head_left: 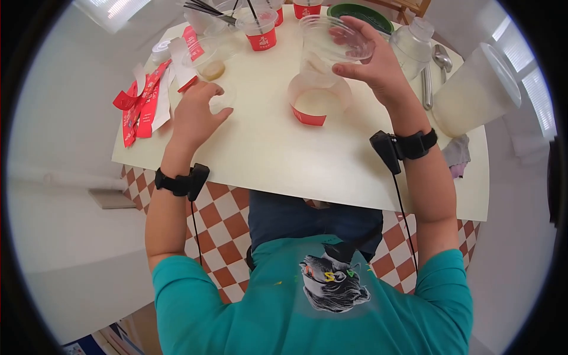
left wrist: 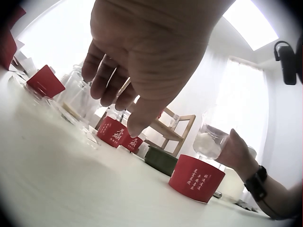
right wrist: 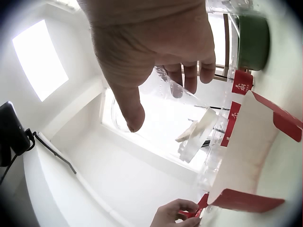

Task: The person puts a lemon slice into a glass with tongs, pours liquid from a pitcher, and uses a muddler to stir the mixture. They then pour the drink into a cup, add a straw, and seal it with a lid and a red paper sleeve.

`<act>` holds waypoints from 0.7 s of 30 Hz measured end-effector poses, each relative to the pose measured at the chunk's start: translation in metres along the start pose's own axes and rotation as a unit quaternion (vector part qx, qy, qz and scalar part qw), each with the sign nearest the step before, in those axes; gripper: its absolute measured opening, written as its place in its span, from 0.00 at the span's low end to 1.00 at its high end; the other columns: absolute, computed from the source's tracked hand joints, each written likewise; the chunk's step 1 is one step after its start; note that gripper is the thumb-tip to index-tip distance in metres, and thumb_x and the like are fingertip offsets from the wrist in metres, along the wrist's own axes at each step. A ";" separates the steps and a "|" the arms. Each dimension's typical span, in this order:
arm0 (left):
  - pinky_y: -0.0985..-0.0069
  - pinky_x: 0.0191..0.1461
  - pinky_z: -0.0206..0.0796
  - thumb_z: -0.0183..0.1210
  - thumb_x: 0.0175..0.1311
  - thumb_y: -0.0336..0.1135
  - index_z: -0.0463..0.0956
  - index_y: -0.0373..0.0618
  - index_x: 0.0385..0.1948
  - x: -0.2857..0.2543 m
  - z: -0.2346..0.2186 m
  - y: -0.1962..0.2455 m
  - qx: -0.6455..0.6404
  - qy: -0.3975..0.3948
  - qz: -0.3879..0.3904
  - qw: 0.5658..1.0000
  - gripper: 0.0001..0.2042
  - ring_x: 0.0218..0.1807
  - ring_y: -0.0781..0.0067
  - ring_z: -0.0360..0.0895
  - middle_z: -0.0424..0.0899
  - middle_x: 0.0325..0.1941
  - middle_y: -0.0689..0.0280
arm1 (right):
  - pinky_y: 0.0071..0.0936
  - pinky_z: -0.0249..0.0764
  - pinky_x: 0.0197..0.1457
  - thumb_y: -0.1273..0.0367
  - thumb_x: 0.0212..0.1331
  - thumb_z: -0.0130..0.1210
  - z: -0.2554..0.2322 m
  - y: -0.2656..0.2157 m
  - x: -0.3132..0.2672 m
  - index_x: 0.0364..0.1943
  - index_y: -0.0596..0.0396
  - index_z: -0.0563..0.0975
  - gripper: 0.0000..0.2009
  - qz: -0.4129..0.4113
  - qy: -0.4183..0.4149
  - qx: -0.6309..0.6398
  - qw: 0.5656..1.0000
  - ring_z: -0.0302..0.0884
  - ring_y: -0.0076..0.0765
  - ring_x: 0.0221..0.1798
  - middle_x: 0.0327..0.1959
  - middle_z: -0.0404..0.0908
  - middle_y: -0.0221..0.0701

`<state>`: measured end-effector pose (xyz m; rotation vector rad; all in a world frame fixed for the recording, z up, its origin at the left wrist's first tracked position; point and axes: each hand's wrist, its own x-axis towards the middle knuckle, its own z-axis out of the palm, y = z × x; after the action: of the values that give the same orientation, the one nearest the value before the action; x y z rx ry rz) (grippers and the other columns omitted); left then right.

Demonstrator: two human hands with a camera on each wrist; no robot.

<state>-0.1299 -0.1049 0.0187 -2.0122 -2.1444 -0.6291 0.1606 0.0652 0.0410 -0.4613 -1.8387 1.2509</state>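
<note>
My right hand (head_left: 376, 62) grips a clear plastic cup (head_left: 313, 50) tilted above the table, thumb on one side and fingers on the other. Something pale lies in the cup's bottom, seen as a whitish mass in the left wrist view. Below the cup stands a red paper sleeve (left wrist: 196, 178), white on its inner face, curved into an upright ring. Over the table's left part, my left hand (head_left: 200, 112) holds nothing, its fingers loosely bent. Beside it lie a clear round lid (head_left: 223, 97) and red and white paper strips (head_left: 148, 103).
Red-sleeved cups (head_left: 261, 38) with dark straws stand at the back, near a green bowl (head_left: 361, 16). To the right are a clear jar (head_left: 411, 47), metal utensils (head_left: 427, 89), a tall translucent container (head_left: 476, 89) and a grey cloth (head_left: 457, 154).
</note>
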 end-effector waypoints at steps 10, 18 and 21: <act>0.70 0.45 0.70 0.64 0.46 0.25 0.74 0.43 0.35 0.037 0.022 0.084 -0.215 -0.118 0.223 0.944 0.13 0.43 0.62 0.76 0.77 0.41 0.66 | 0.32 0.72 0.57 0.63 0.33 0.75 -0.011 0.053 0.040 0.64 0.64 0.58 0.50 0.101 0.103 -0.198 0.970 0.70 0.41 0.59 0.59 0.71 0.44; 0.67 0.40 0.68 0.60 0.47 0.23 0.73 0.42 0.25 0.043 0.024 0.062 -0.187 -0.137 0.218 0.948 0.06 0.38 0.61 0.74 0.77 0.30 0.64 | 0.31 0.68 0.59 0.63 0.34 0.75 0.005 0.066 0.076 0.63 0.63 0.59 0.48 0.134 0.028 -0.380 0.915 0.71 0.39 0.58 0.56 0.74 0.42; 0.67 0.40 0.68 0.60 0.47 0.22 0.73 0.42 0.24 0.044 0.025 0.054 -0.202 -0.148 0.213 0.944 0.05 0.38 0.60 0.74 0.76 0.30 0.63 | 0.30 0.68 0.60 0.64 0.35 0.74 0.009 0.069 0.081 0.63 0.62 0.60 0.47 0.140 0.013 -0.378 0.915 0.70 0.39 0.59 0.56 0.74 0.42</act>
<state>-0.0771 -0.0537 0.0240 -2.8411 -1.7086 -0.7841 0.0960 0.1455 0.0136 -1.1869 -2.2514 0.6423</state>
